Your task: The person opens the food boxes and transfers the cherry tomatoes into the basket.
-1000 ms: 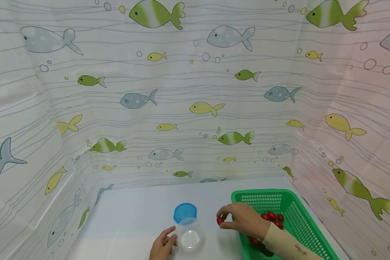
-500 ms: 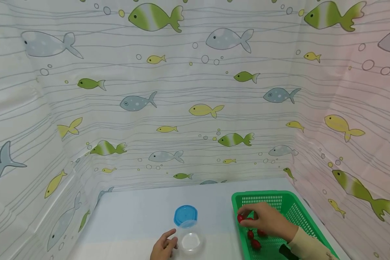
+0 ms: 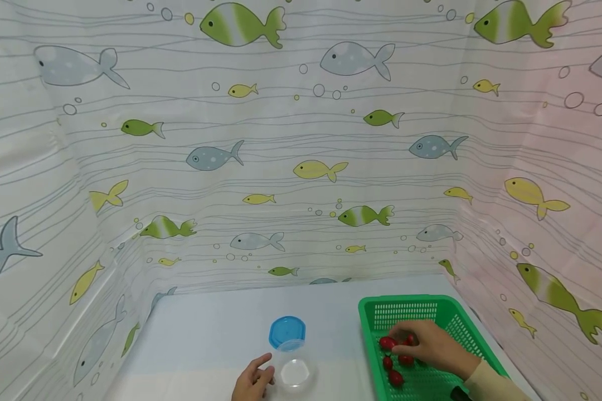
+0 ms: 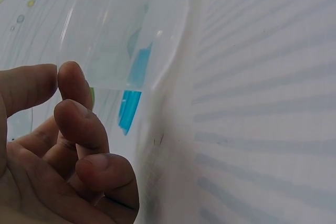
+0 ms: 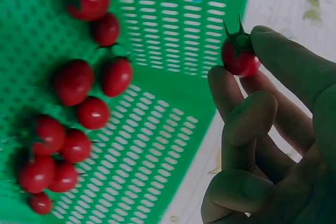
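Note:
My right hand (image 3: 433, 346) is over the left part of a green basket (image 3: 368, 328). In the right wrist view, its thumb and fingers pinch a red cherry tomato (image 5: 240, 61) with a green calyx. Several loose cherry tomatoes (image 5: 73, 82) lie on the basket floor, some hidden by the hand in the head view. My left hand (image 3: 253, 381) stays beside a clear plastic tub (image 3: 295, 374), fingers loosely bent and holding nothing. In the left wrist view, the fingertips are close to the tub's wall (image 4: 105, 45); whether they touch it I cannot tell.
Behind the tub lies a blue lid (image 3: 287, 332) on the white table (image 3: 205, 328). The basket stands on the table's right side with raised, slotted walls. A fish-patterned sheet (image 3: 261, 184) encloses the back and both sides.
My right hand has moved right, from the table beside the basket, over its left rim and above the tomatoes inside, carrying the cherry tomato. The left hand, tub and lid have stayed put.

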A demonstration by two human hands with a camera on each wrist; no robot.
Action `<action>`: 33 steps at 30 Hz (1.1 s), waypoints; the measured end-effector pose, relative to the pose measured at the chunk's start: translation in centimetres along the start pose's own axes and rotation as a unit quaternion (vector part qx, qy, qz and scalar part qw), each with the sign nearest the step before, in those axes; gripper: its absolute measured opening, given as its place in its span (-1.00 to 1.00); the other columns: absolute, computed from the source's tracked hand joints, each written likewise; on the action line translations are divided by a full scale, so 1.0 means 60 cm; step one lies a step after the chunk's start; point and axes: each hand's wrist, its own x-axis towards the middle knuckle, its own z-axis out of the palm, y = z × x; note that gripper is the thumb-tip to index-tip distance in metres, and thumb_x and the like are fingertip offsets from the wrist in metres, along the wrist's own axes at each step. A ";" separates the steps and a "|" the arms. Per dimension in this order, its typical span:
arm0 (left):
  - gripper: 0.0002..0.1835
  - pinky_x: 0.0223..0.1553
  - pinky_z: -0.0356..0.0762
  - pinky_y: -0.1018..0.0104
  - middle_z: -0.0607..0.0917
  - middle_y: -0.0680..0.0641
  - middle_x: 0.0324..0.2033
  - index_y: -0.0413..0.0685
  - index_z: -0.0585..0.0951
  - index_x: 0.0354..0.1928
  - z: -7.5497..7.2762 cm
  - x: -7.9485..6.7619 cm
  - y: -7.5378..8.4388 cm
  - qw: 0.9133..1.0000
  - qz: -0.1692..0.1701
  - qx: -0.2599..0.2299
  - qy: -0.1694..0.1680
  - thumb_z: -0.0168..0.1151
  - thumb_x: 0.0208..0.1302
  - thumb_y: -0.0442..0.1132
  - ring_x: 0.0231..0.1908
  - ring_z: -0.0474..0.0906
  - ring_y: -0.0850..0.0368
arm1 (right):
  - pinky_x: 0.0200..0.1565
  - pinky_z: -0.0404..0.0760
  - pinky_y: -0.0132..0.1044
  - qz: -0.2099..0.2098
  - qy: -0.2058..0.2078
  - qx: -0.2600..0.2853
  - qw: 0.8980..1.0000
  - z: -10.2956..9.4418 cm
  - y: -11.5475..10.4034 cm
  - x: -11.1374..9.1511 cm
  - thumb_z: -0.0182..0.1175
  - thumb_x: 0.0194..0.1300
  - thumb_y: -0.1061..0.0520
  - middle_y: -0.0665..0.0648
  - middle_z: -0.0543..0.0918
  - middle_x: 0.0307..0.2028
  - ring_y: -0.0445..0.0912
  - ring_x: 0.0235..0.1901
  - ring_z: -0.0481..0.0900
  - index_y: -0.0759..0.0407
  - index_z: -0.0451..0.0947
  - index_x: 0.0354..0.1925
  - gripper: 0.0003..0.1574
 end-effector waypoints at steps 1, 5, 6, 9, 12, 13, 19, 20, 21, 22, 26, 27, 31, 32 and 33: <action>-0.29 -0.42 0.45 0.29 0.64 0.04 -0.49 -0.47 0.41 0.30 0.001 0.001 0.000 1.000 -0.002 -0.001 0.001 0.22 0.45 0.06 -0.51 0.46 0.12 | -0.30 0.55 -0.31 0.006 -0.002 0.000 1.000 0.001 0.005 -0.003 0.35 0.33 -0.15 -0.23 0.68 -0.29 -0.28 -0.29 0.60 -0.06 0.70 -0.05 -0.69; -0.30 -0.43 0.45 0.28 0.64 0.04 -0.49 -0.47 0.42 0.29 0.002 0.003 -0.001 1.000 -0.003 -0.002 0.007 0.22 0.45 0.05 -0.51 0.46 0.12 | -0.31 0.54 -0.31 0.030 -0.013 0.001 0.999 0.007 0.026 -0.013 0.38 0.31 -0.11 -0.23 0.67 -0.30 -0.29 -0.31 0.58 -0.02 0.70 -0.07 -0.70; -0.30 -0.43 0.45 0.28 0.64 0.04 -0.49 -0.47 0.42 0.29 0.002 0.004 -0.001 1.000 -0.001 -0.001 0.008 0.22 0.45 0.05 -0.51 0.46 0.12 | -0.31 0.54 -0.32 0.036 -0.015 -0.001 0.999 0.009 0.031 -0.015 0.39 0.30 -0.10 -0.24 0.67 -0.31 -0.30 -0.32 0.57 -0.02 0.70 -0.09 -0.71; -0.31 -0.43 0.44 0.28 0.65 0.04 -0.49 -0.46 0.43 0.29 0.002 0.006 -0.002 1.000 0.000 0.000 0.013 0.22 0.45 0.05 -0.51 0.45 0.12 | -0.33 0.54 -0.32 0.032 -0.019 -0.009 0.999 0.014 0.047 -0.023 0.41 0.28 -0.07 -0.25 0.65 -0.34 -0.32 -0.35 0.56 0.01 0.71 -0.13 -0.74; -0.31 -0.43 0.44 0.28 0.65 0.04 -0.49 -0.47 0.43 0.29 0.003 0.006 -0.002 1.000 0.001 0.000 0.014 0.23 0.44 0.04 -0.51 0.46 0.11 | -0.40 0.52 -0.33 0.026 -0.028 -0.024 0.999 0.020 0.062 -0.032 0.44 0.24 -0.03 -0.25 0.63 -0.38 -0.34 -0.41 0.52 0.06 0.72 -0.16 -0.73; -0.32 -0.43 0.44 0.29 0.65 0.03 -0.49 -0.46 0.43 0.29 0.003 0.005 -0.002 1.000 0.000 -0.002 0.015 0.23 0.44 0.03 -0.51 0.46 0.11 | -0.41 0.52 -0.33 0.024 -0.032 -0.030 0.999 0.021 0.067 -0.034 0.45 0.23 -0.02 -0.24 0.64 -0.38 -0.34 -0.42 0.51 0.08 0.72 -0.16 -0.72; -0.33 -0.43 0.44 0.29 0.65 0.04 -0.49 -0.47 0.43 0.29 0.002 0.001 -0.001 1.000 -0.003 -0.001 0.015 0.23 0.45 0.02 -0.51 0.46 0.11 | -0.35 0.57 -0.29 0.059 -0.060 -0.048 0.995 0.036 0.084 -0.040 0.49 0.17 -0.04 -0.25 0.66 -0.36 -0.37 -0.40 0.52 0.05 0.72 -0.19 -0.71; -0.33 -0.44 0.44 0.29 0.65 0.03 -0.49 -0.47 0.43 0.29 0.002 0.001 -0.001 1.000 -0.003 0.000 0.015 0.23 0.45 0.02 -0.51 0.46 0.11 | -0.35 0.56 -0.29 0.062 -0.063 -0.046 0.995 0.039 0.085 -0.040 0.49 0.17 -0.04 -0.25 0.65 -0.37 -0.36 -0.40 0.52 0.05 0.72 -0.20 -0.72; -0.33 -0.44 0.44 0.29 0.65 0.03 -0.49 -0.46 0.43 0.29 0.001 0.000 -0.001 1.000 -0.002 0.001 0.016 0.22 0.45 0.03 -0.51 0.46 0.11 | -0.36 0.55 -0.29 0.065 -0.067 -0.045 0.995 0.042 0.085 -0.040 0.49 0.17 -0.04 -0.26 0.64 -0.38 -0.36 -0.41 0.51 0.05 0.72 -0.21 -0.73; -0.33 -0.44 0.43 0.29 0.65 0.03 -0.49 -0.46 0.43 0.29 0.002 0.000 -0.001 1.000 -0.002 0.002 0.017 0.22 0.45 0.03 -0.51 0.46 0.11 | -0.37 0.55 -0.29 0.064 -0.070 -0.042 0.995 0.045 0.086 -0.039 0.49 0.17 -0.03 -0.26 0.63 -0.40 -0.36 -0.42 0.51 0.04 0.72 -0.23 -0.75; -0.31 -0.44 0.42 0.30 0.65 0.03 -0.49 -0.45 0.44 0.29 0.002 -0.001 -0.001 1.000 0.000 0.005 0.021 0.22 0.45 0.07 -0.52 0.45 0.11 | -0.38 0.54 -0.28 0.073 -0.076 -0.063 0.992 0.053 0.087 -0.038 0.50 0.15 -0.02 -0.29 0.61 -0.42 -0.37 -0.43 0.49 0.00 0.72 -0.26 -0.78; -0.30 -0.44 0.42 0.30 0.65 0.03 -0.49 -0.44 0.44 0.29 0.003 -0.001 -0.001 1.000 0.000 0.006 0.023 0.22 0.45 0.08 -0.51 0.45 0.11 | -0.37 0.55 -0.27 0.077 -0.078 -0.073 0.991 0.054 0.087 -0.038 0.50 0.15 -0.03 -0.30 0.61 -0.42 -0.37 -0.43 0.49 -0.01 0.72 -0.26 -0.78; -0.27 -0.44 0.44 0.29 0.65 0.03 -0.49 -0.44 0.44 0.30 0.003 -0.002 -0.003 1.000 0.001 0.000 0.024 0.22 0.44 0.11 -0.51 0.45 0.10 | -0.34 0.58 -0.25 0.081 -0.075 -0.091 0.990 0.057 0.090 -0.037 0.50 0.13 -0.04 -0.31 0.61 -0.41 -0.36 -0.42 0.49 -0.02 0.73 -0.26 -0.77; -0.26 -0.44 0.44 0.28 0.64 0.03 -0.49 -0.45 0.43 0.30 0.003 -0.002 -0.003 1.000 0.000 -0.001 0.024 0.22 0.44 0.12 -0.51 0.45 0.10 | -0.35 0.58 -0.26 0.076 -0.072 -0.087 0.991 0.057 0.091 -0.038 0.50 0.14 -0.04 -0.31 0.61 -0.40 -0.36 -0.42 0.50 -0.02 0.73 -0.26 -0.77; -0.26 -0.43 0.44 0.28 0.65 0.03 -0.49 -0.44 0.43 0.30 0.002 -0.002 -0.002 1.000 0.000 0.001 0.023 0.22 0.43 0.13 -0.51 0.45 0.10 | -0.35 0.57 -0.26 0.074 -0.069 -0.077 0.992 0.056 0.091 -0.039 0.49 0.15 -0.04 -0.30 0.62 -0.40 -0.36 -0.42 0.51 -0.01 0.72 -0.27 -0.79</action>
